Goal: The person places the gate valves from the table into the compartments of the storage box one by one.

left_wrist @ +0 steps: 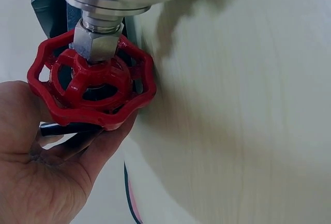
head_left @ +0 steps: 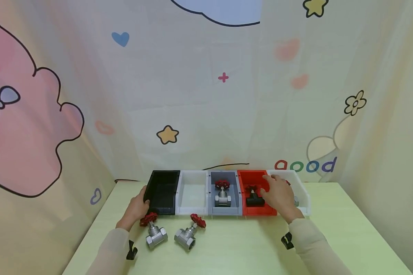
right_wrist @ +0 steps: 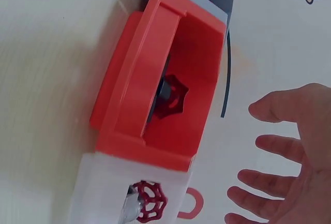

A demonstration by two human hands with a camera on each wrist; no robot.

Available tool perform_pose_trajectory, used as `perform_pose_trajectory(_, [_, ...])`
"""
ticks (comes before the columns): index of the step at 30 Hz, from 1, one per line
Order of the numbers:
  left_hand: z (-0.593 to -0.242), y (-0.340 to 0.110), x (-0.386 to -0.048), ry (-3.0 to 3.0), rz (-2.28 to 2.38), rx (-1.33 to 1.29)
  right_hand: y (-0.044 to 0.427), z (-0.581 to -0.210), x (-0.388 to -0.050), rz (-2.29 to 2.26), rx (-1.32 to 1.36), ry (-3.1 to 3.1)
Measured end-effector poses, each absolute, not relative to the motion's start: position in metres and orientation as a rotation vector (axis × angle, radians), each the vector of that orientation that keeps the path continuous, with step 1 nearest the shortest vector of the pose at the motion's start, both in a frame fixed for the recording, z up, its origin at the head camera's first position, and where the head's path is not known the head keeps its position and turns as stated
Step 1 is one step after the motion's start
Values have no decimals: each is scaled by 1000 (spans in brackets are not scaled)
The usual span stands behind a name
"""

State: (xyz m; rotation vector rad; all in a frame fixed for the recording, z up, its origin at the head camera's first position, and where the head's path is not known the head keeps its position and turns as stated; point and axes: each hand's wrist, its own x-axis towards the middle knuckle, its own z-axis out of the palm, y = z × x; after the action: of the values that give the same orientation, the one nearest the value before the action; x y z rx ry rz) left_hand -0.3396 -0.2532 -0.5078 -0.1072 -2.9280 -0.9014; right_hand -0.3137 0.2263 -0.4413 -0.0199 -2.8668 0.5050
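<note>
Lower right: right hand [head_left: 280, 194], fingers spread, partly hides silver valve [head_left: 296, 201] in end white bin [head_left: 305, 193]. Red bin [head_left: 252, 176]: black valve [head_left: 254, 200]. Lower left: left hand [head_left: 136, 206], fingers clamped on black bin [head_left: 163, 191]; two loose valves [head_left: 156, 237] on counter [head_left: 241, 248].

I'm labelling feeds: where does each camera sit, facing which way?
Head-worn: looks forward and down at the bin row; left hand, right hand and sleeves show.
On left wrist: faces a red handwheel; left hand shows.
On right wrist: faces the red bin; right hand shows.
Head and right-wrist views share the red bin.
</note>
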Motion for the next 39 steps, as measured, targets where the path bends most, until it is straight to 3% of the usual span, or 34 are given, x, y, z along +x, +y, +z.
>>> perform_pose_trajectory(39, [-512, -256, -342, -2930, -885, -112, 342, -471, -303, 626, -231, -2864])
